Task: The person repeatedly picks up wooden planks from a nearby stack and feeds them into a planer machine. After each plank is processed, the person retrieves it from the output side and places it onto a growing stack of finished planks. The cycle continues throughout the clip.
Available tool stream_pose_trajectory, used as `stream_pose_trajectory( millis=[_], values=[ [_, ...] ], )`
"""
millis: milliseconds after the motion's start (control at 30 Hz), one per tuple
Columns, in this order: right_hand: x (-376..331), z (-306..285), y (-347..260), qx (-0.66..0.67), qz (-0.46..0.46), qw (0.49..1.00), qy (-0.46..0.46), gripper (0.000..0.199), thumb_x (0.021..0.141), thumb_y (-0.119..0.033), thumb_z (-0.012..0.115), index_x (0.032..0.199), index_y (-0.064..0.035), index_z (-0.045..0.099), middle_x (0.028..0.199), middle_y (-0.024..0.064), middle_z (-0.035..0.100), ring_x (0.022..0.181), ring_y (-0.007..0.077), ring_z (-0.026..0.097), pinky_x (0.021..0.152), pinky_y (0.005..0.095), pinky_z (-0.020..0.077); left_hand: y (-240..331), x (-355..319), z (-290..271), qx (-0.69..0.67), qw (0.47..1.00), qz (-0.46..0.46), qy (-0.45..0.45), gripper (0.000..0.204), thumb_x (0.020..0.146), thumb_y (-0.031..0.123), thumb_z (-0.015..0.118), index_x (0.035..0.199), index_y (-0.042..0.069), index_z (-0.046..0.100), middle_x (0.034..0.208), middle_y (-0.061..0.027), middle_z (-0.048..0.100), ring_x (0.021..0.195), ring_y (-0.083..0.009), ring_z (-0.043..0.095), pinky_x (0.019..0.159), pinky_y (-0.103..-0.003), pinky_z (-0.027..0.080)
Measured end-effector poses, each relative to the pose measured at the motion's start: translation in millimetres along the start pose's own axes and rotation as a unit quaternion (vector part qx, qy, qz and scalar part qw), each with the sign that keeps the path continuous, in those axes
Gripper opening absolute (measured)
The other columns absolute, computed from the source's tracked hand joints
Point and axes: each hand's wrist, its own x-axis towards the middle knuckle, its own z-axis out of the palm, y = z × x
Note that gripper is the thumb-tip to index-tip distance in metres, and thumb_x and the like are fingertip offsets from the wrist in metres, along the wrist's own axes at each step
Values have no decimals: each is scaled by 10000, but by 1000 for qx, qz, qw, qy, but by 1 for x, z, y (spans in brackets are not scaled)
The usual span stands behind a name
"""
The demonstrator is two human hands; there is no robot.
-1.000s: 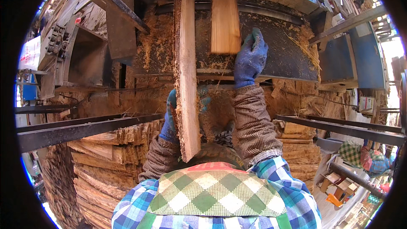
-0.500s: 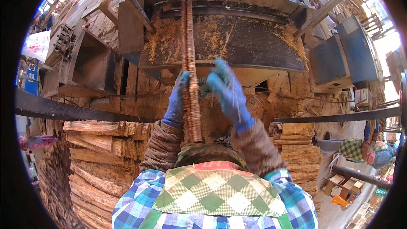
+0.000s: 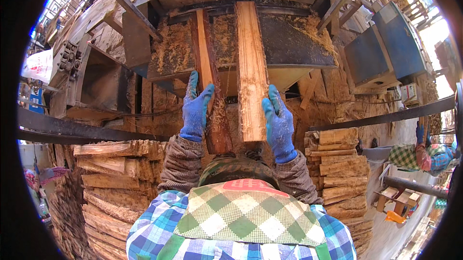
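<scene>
My left hand lies flat, fingers spread, against the dark slab. My right hand presses open-palmed on the pale plank's right edge. Both boards lie side by side on the sawdusty saw bed.

We are seeing a white sign hanging at the far left edge, a rectangular sheet tilting slightly, with faint dark marks too blurred for us to make out. Just below it a small blue panel is showing, upright and narrow, partly cut off by the dark bar crossing in front of it. On the right, under the blue metal cabinet, we are noticing a small white box carrying a coloured label. We are finding no screens and no packages.
</scene>
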Motion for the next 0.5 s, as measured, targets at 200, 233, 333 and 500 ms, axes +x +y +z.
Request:
stream_pose_trajectory(
  millis=[200, 233, 333, 500],
  values=[
    [35, 3, 9, 61, 14, 998, 3, 492, 1055, -162, 624, 1490, 34, 506, 1571, 201, 475, 1411, 262, 507, 1155, 388, 453, -3, 3, 13, 248, 965, 22, 81, 638, 1017, 21, 638, 1598, 165, 418, 1567, -119, 498, 1185, -156, 639, 929, -260, 572],
    [42, 4, 12, 50, 34, 998, 17, 484, 1051, -170, 632, 1477, 32, 525, 1562, 210, 486, 1395, 266, 528, 1136, 391, 474, -3, 2, 14, 244, 967, 25, 75, 642, 1017, 31, 644, 1602, 161, 411, 1578, -107, 486, 1202, -151, 631, 948, -265, 567],
    [82, 13, 16, -199, -67, 976, 49, 402, 1033, -185, 658, 1361, 44, 627, 1433, 227, 597, 1255, 306, 637, 1030, 408, 553, -2, -2, 19, 185, 981, 28, 57, 663, 1010, 69, 675, 1607, 140, 394, 1592, -83, 469, 1243, -146, 611, 992, -278, 556],
    [177, 44, 7, -336, -211, 904, 157, 345, 1010, -236, 681, 1257, 5, 693, 1152, 213, 671, 1027, 358, 687, 883, 425, 595, 7, 0, 26, 237, 968, -9, 87, 699, 994, 104, 712, 1608, 103, 377, 1609, -85, 441, 1302, -172, 583, 1056, -307, 533]
  ],
)
